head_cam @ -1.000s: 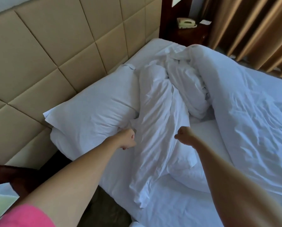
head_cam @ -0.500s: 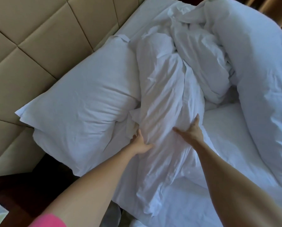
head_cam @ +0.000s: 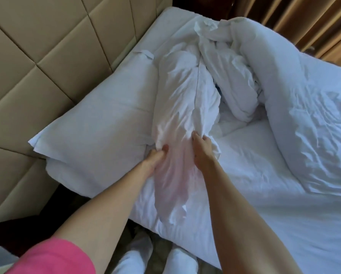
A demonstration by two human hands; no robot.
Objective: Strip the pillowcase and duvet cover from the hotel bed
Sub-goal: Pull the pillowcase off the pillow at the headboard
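Head view, looking down over the near edge of a bed [head_cam: 284, 224] w/ white sheets. A long, crumpled white cover [head_cam: 185, 107] is lying across the mattress, its long axis running from the near edge, between the person's arms, up and away toward the headboard [head_cam: 47, 56]; its loose near end is pointing at the person. The left hand [head_cam: 155, 158] is curling shut, fingers pinching a bunch of the cover's left side. The right hand [head_cam: 202, 149] is doing the same on the cover's right side, thumb and fingers closing over a fold. Both hands are sitting about level, near each other, w/ cloth stretching between them. A pillow [head_cam: 98, 131] in its white case is lying just left of the cover, touching it, long axis running diagonally along the headboard. A bulky duvet [head_cam: 304, 115] is heaping up on the right, well clear of the hands, w/ more twisted white cloth between it and the cover. Brown curtains [head_cam: 314, 20] are hanging at top right. A pink sleeve [head_cam: 53, 258] is showing at bottom left; white footwear [head_cam: 159, 260] is standing on the floor below.
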